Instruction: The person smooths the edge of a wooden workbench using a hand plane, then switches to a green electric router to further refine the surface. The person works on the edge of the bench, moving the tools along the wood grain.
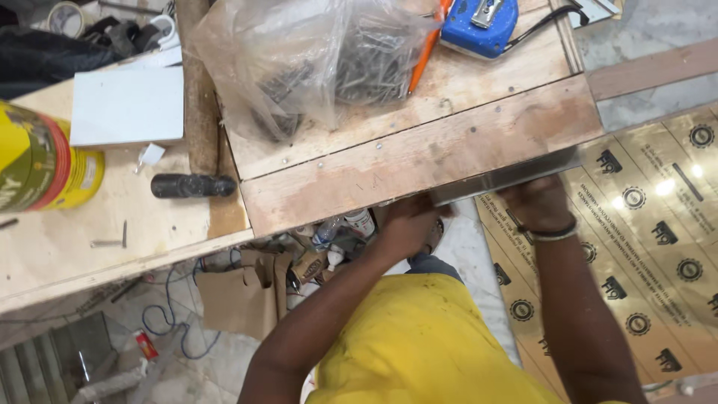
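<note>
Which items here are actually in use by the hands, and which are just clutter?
In use:
- left hand and right hand, both on the metal strip
- plywood panel, along whose edge the strip lies

Lying about:
- hammer
- bag of nails
- blue tape measure
- orange pencil
- yellow can

Bright light from above, shiny glare spots on the brown sheet [658, 224] by me, my hands a bit blurry

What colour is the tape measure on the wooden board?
Blue tape measure, clearest in the head view.

Blue tape measure [479, 26], hammer [193, 185], yellow can [37, 161]
</note>
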